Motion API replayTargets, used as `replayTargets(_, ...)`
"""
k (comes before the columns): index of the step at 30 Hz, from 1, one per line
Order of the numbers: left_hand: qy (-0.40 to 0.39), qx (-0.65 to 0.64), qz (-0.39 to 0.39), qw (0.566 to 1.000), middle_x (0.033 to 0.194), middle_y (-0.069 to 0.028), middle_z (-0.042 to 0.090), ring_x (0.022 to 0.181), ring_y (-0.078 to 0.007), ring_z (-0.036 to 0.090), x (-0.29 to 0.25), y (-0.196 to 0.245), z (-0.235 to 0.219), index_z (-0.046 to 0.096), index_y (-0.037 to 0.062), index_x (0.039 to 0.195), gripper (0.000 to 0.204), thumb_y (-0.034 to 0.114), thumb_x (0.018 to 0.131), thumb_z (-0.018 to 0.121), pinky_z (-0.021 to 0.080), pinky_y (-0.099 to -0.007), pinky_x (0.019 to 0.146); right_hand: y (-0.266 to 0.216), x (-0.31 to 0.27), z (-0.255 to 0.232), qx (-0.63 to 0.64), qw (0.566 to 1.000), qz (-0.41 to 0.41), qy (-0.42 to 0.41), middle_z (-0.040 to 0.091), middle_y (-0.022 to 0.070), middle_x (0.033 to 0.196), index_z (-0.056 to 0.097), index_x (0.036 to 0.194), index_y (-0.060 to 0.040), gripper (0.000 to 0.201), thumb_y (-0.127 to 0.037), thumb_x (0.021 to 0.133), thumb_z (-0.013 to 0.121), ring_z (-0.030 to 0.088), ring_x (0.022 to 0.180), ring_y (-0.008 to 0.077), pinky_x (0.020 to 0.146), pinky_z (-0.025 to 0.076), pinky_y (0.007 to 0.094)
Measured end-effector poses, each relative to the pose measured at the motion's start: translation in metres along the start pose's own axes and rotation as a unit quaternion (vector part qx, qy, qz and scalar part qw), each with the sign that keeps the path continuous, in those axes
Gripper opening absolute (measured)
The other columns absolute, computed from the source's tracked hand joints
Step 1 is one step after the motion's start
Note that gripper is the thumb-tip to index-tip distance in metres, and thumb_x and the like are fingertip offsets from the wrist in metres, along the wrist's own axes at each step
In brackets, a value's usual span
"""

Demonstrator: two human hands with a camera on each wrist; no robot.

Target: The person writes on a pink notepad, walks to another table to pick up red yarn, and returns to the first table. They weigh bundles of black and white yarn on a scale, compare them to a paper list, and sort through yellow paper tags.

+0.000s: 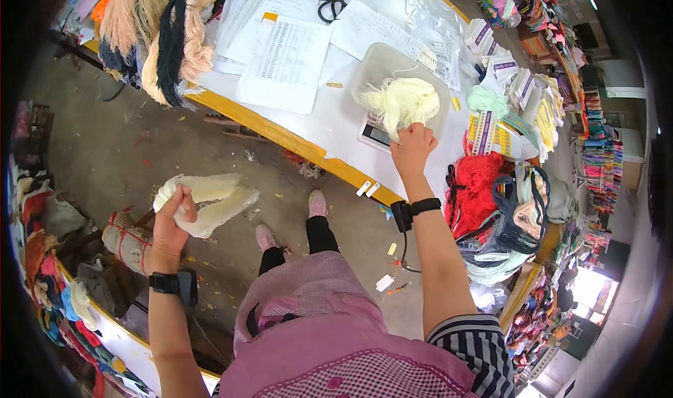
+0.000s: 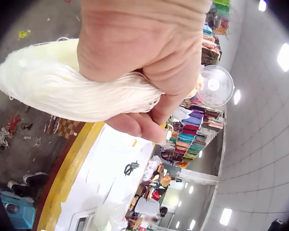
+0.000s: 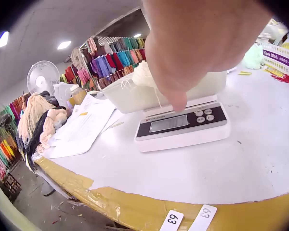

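Note:
My left hand [image 1: 170, 223] grips a cream-white skein of yarn [image 2: 53, 94] out over the floor, left of the table. The skein hangs as a long loop, its strands bunched inside the curled fingers. Over at the table, my right hand [image 1: 415, 149] pinches a pale yellow skein [image 1: 413, 98] at the near edge of a translucent plastic tub [image 1: 366, 72]. Most of that yarn lies heaped in the tub, with loose strands sticking out. Under the tub is a white digital scale [image 3: 183, 126], its display and buttons facing me. The right wrist view hides most of the right fingertips.
Paper sheets [image 1: 287, 62] and black scissors [image 1: 332, 4] lie on the white table. Peach and black yarn hanks [image 1: 175, 40] hang over its left end. Right of the tub are small boxes [image 1: 501, 65] and red yarn [image 1: 473, 191]. A yellow-taped edge [image 1: 280, 139] borders the table.

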State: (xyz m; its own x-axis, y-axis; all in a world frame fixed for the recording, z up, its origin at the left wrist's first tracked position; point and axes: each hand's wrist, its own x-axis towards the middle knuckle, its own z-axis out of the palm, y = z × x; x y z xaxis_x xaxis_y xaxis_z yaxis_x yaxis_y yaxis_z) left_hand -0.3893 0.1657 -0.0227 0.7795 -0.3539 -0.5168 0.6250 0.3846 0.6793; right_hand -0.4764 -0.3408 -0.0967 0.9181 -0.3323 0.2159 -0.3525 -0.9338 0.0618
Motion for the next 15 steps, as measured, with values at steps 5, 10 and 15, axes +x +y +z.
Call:
replayTargets(5, -0.073, -0.037, -0.003, 0.997, 0.071, -0.0024, 0.055, 0.052, -0.0108, 0.046, -0.002, 0.006, 0.005, 0.06, 0.0017, 0.109, 0.021, 0.019, 0.099, 0.053, 0.036, -0.0246, 0.05, -0.014, 0.039, -0.1, 0.642, 0.733, 0.157, -0.16, 0.066, 0.0026, 0.086, 0.066, 0.096, -0.0046, 0.016, -0.015, 0.084, 0.068, 0.06, 0.087, 0.0156, 0.082, 0.044, 0.0328)
replayTargets(10, -0.222, -0.043, 0.041, 0.973, 0.078, -0.0078, 0.059, 0.044, -0.0098, 0.044, -0.026, 0.029, 0.04, 0.019, 0.0168, 0.155, 0.076, 0.034, 0.093, 0.061, 0.032, -0.0218, 0.041, -0.05, 0.05, -0.27, 0.744, 0.659, 0.011, -0.105, 0.063, 0.0041, 0.078, 0.06, 0.108, 0.0003, 0.02, -0.014, 0.095, 0.057, 0.059, 0.073, 0.0143, 0.072, 0.047, 0.0308)
replayTargets(15, -0.316, -0.058, 0.067, 0.945, 0.07, -0.0081, 0.058, 0.04, -0.0103, 0.045, -0.047, 0.058, 0.061, 0.003, 0.0209, 0.156, 0.097, 0.038, 0.086, 0.069, 0.034, -0.022, 0.038, -0.089, 0.03, -0.387, 0.867, 0.457, -0.13, -0.15, 0.046, -0.0065, 0.06, 0.058, 0.095, -0.0084, 0.028, -0.033, 0.102, 0.048, 0.043, 0.047, 0.0033, 0.049, 0.04, 0.0218)
